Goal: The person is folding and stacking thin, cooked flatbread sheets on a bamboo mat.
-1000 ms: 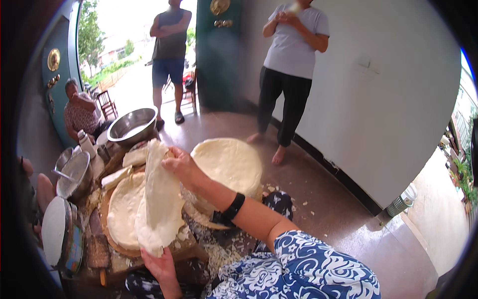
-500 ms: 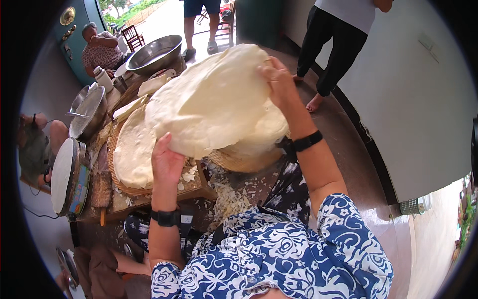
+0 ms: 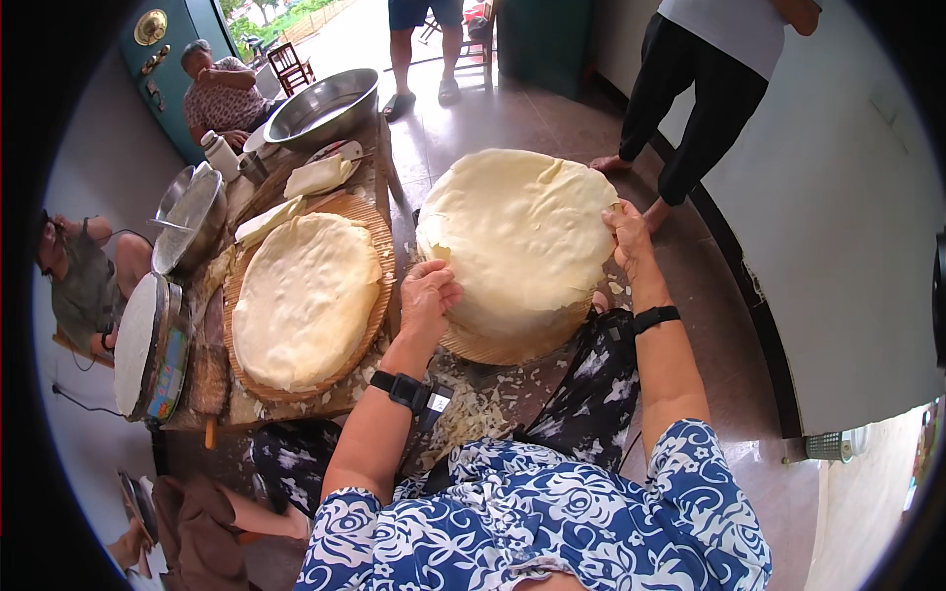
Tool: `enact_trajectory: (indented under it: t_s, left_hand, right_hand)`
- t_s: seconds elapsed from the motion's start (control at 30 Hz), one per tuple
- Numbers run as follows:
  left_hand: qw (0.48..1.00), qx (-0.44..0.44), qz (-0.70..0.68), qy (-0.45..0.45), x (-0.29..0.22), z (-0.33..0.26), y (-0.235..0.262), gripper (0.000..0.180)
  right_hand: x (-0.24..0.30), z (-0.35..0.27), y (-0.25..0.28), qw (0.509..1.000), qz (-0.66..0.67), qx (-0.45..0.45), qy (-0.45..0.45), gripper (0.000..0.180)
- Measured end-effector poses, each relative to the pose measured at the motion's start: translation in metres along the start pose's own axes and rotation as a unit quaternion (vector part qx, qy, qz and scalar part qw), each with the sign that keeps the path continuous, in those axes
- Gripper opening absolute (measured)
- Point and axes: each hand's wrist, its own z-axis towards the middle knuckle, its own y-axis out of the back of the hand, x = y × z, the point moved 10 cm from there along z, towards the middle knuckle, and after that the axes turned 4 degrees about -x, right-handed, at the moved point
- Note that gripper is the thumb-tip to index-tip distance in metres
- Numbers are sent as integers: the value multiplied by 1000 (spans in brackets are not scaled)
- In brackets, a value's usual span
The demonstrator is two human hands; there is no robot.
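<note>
A wide, thin round pancake [image 3: 522,231] lies over the stack on the right, pale cream with small bubbles and wrinkles. My left hand [image 3: 431,295] pinches its near-left edge, where a small flap is turned up. At the opposite side, my right hand [image 3: 629,234] holds the right edge between thumb and fingers. A round slatted mat [image 3: 527,343] shows beneath the stack. To the left, a second stack of thin pancakes [image 3: 304,305] rests on another round slatted mat [image 3: 379,241] on the wooden table.
A round griddle [image 3: 136,340] stands at the table's left, beside a brown brush-like tool [image 3: 209,379]. Behind are a batter bowl [image 3: 192,222], folded pancakes [image 3: 317,177] and a large metal basin [image 3: 325,106]. Pancake scraps [image 3: 473,419] litter the floor. Several people are around.
The pancake has come down from the left stack's side onto the right stack. Both hands have moved right with it and still grip its edges. The left stack is now uncovered.
</note>
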Motion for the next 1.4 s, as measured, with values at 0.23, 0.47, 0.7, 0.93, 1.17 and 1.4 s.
enact_trajectory:
  t_s: [0.23,0.47,0.7,0.93,1.17,1.4]
  left_hand:
    - [995,-35,-95,-14,-8,-2,-4,28]
    - [992,8,8,-127,-40,-20,-30,29]
    - [992,1,-21,-126,-36,-14,-13,34]
    - [993,-63,60,-86,-17,1,-1,37]
    - [979,-72,175,-81,-17,0,-3,59]
    - [832,-167,408,-337,-65,-17,-7,67]
  right_hand:
    - [24,-12,-41,993,104,47,24,30]
    - [46,-25,-44,990,110,61,61,28]
    - [37,-12,-44,989,121,66,46,28]
    - [13,0,-25,965,-234,-44,109,42]
    - [30,-3,-15,881,-407,-149,193,47]
    - [63,-32,-39,768,-579,-142,236,37]
